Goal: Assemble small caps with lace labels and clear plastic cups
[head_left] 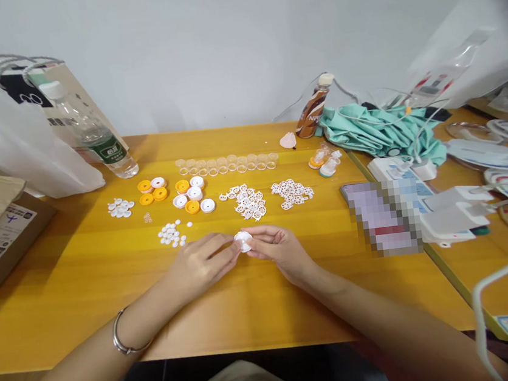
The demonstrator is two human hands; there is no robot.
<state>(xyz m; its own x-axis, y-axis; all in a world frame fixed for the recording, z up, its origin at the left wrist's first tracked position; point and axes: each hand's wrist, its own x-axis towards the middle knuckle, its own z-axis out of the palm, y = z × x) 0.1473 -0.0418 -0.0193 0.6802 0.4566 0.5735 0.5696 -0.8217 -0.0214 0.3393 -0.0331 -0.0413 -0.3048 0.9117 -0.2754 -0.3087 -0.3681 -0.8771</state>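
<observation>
White round part [243, 241] over the table [214, 326], between left hand [207, 258] and right hand [283, 252], each closed to a fingertip grip at its rim. Probably best kept level, pressed evenly from both sides.

Five orange wheels [160, 194], five white wheels [195, 193] and one held disc [243, 241], pictured with two piles of cutouts [251, 205], three bottles [112, 153], one phone [378, 216] and clear cups [241, 163] too tightly packed to count.

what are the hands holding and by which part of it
A small round white piece, pinched at opposite edges by the left hand and right hand.
</observation>
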